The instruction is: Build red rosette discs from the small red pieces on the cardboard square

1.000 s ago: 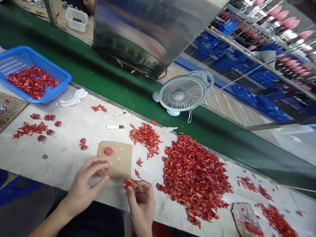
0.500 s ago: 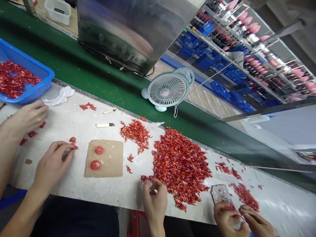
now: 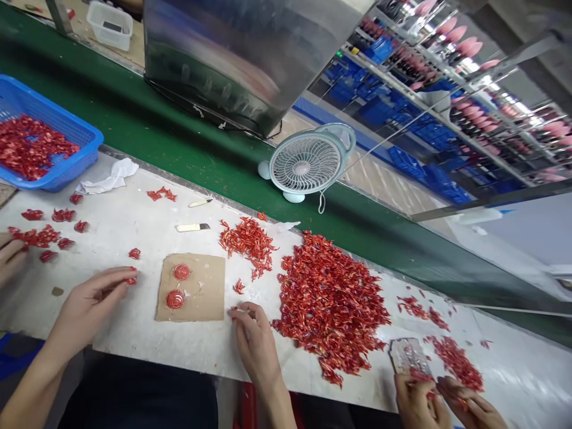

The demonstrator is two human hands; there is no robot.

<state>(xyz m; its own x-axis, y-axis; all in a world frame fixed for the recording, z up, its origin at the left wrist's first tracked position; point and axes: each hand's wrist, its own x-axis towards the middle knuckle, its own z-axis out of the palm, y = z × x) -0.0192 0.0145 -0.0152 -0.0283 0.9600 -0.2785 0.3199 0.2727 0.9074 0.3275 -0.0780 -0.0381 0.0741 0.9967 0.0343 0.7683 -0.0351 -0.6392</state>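
My left hand (image 3: 92, 301) lies on the white table left of the cardboard square (image 3: 190, 287), its fingertips on a small red twisted piece (image 3: 131, 279). My right hand (image 3: 254, 333) rests near the table's front edge, fingers apart, beside the large heap of shiny red scraps (image 3: 330, 304). Two round red discs (image 3: 175, 299) sit on the cardboard. Another red scrap pile (image 3: 248, 243) lies beyond it. A co-worker's hand (image 3: 9, 257) reaches in at the left edge, near loose red pieces (image 3: 36, 236). Another person's hands (image 3: 417, 405) work at the lower right.
A blue plastic basket (image 3: 53, 113) of red scraps stands at the far left. Two blades (image 3: 192, 227) lie on the table, with a white cloth (image 3: 111, 177) nearby. Beyond are a green belt (image 3: 201, 152), a small fan (image 3: 307, 162) and a steel box (image 3: 232, 59).
My hands have moved away from the cardboard, the left hand to the left and the right hand along the heap's edge. Both discs now show, and co-workers' hands have entered view as the camera swung left.
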